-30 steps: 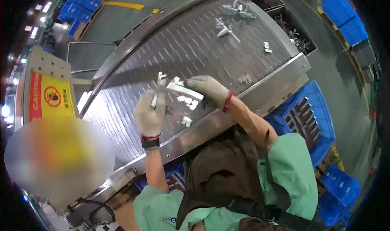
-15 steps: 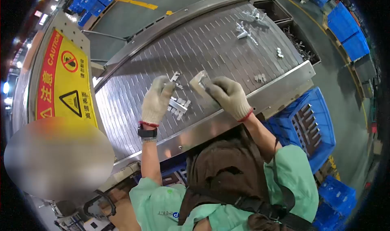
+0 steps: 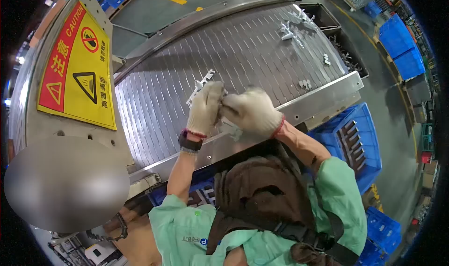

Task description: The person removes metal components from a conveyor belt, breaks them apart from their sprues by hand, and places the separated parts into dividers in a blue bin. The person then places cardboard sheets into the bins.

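Observation:
My left hand (image 3: 206, 107), in a white knit glove, is closed at the near side of the conveyor belt. Around its fingers shows a silvery branched metal casting (image 3: 195, 94), its narrow arms jutting out up and to the left. My gloved right hand (image 3: 255, 111) is closed too and pressed against the left one; motion blurs it, and whatever lies in its fingers is hidden. Below the two hands, a pale metal piece with small tabs (image 3: 231, 131) shows over the belt's metal side rail (image 3: 276, 121).
The slatted metal conveyor belt (image 3: 163, 93) carries more castings (image 3: 291, 32) and small metal pieces (image 3: 305, 84) at the right. Dark bins (image 3: 353, 72) stand past its end. A blue crate (image 3: 374, 144) holds brown bars at my right. A yellow caution sign (image 3: 89, 79) is on the left housing.
My hands were apart, the right one with a pale flat piece. Now they meet over the belt's near edge. The cluster of tabs that lay beside my left hand has left its spot.

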`<state>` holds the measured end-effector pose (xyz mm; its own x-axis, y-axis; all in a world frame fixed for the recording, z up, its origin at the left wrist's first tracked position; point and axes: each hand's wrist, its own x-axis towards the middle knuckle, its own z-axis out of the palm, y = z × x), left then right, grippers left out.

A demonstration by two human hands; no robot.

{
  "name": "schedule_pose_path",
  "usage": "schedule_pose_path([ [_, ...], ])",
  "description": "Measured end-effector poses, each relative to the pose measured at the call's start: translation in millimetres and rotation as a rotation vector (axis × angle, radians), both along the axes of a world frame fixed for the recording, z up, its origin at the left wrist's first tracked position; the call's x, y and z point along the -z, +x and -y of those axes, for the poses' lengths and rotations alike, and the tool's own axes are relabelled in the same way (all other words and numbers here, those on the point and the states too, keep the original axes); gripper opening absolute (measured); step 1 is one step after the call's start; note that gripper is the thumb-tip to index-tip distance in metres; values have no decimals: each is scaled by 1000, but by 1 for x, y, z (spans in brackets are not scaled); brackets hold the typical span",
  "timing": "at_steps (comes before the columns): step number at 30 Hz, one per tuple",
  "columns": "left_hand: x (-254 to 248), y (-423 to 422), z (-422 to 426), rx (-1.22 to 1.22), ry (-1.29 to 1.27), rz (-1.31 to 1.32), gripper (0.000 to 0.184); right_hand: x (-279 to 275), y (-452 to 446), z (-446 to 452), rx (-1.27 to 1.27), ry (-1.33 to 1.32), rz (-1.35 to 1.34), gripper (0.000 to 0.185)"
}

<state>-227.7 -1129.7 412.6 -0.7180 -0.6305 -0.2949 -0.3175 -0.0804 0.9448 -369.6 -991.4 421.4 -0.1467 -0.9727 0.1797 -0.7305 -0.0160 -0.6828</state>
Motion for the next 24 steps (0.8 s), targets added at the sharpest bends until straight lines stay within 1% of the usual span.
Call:
schedule_pose_path([
  [1,17,-4,2,0,71,-66,41,-8,-3,-1,-53,47,-283,21],
  [2,52,-10,6,4,144,-133,43,-12,-4,-6,-97,-125,-228,21],
  [3,75,-16,7,8,218,-202,46,-6,-10,-9,-59,-169,-178,20],
  [4,76,-19,1,-37,114,-200,49,6,-17,-12,-22,-212,-129,20],
  [5,76,-21,-4,-50,-89,-191,49,20,-22,-16,10,-249,-75,20],
  [6,61,-24,-13,-67,-290,-180,49,30,-25,-22,125,-228,381,27],
  [7,41,-30,-20,-82,-496,-169,49,24,-48,-25,267,219,905,39],
  [8,13,-37,-28,-74,-576,5,46,28,-66,-25,349,173,828,45],
  [9,12,-46,-30,-92,-614,-42,45,35,-81,-27,431,126,751,52],
  [11,10,-71,-29,-112,-697,-143,42,60,-116,-36,575,-100,27,61],
  [12,11,-82,-29,-129,-645,-90,36,68,-129,-42,640,-206,-339,67],
  [15,-11,-117,-55,-82,-816,-179,28,23,-127,-80,283,61,400,86],
  [16,-22,-130,-69,-37,-751,-176,21,33,-128,-85,74,55,517,83],
  [17,-30,-143,-79,68,-812,-194,21,39,-126,-87,3,243,677,70],
  [19,-42,-163,-95,285,-928,-221,19,34,-138,-100,-164,455,1074,51],
  [20,-46,-173,-102,328,-930,-174,19,38,-145,-104,-145,398,1109,48],
  [22,-43,-192,-110,228,-754,-162,19,34,-153,-109,-114,287,1180,43],
  [23,-40,-202,-113,181,-666,-155,19,30,-167,-110,-50,364,994,32],
  [24,-35,-213,-110,129,-661,-9,21,41,-172,-101,115,196,502,28],
])
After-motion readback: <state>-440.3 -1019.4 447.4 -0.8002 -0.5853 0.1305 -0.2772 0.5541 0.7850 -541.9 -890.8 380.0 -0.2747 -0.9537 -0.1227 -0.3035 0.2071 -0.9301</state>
